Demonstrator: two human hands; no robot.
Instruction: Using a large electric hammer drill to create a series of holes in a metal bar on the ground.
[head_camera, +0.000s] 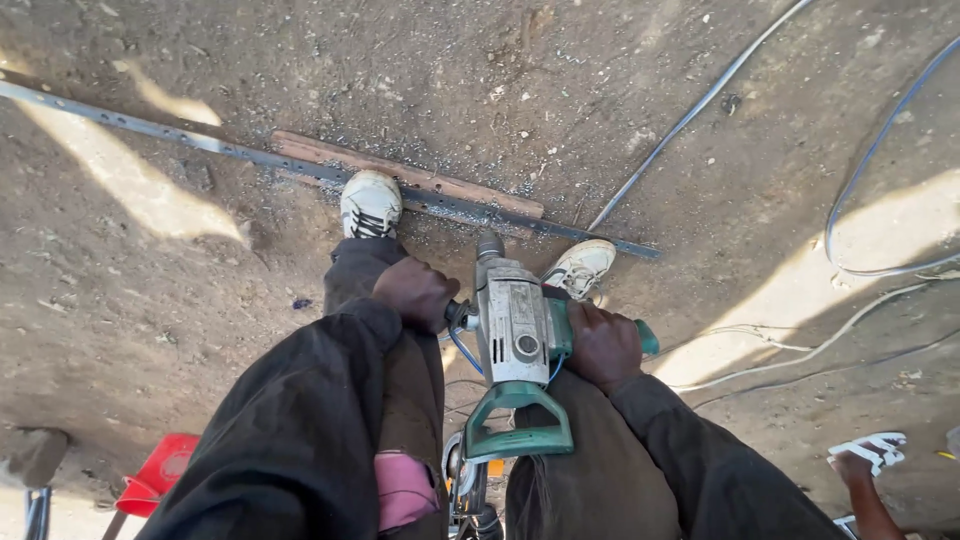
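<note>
Electric drill (515, 325), grey-bodied with a green rear handle, points nose-down at the long perforated metal strip (300, 165) lying on the dirt ground (150, 300), its chuck just short of the strip. The left hand (415, 292) is clenched around the drill's left side handle, and the right hand (602, 345) grips the green side handle on the other side. Two white shoes (370, 203) stand by the strip, the left one treading on it, beside a wooden batten (420, 180) that lies along the strip's far edge (metal filings scattered around it). Cables (700, 105) trail off right of the drill; a red container (160, 472) sits well left of it
</note>
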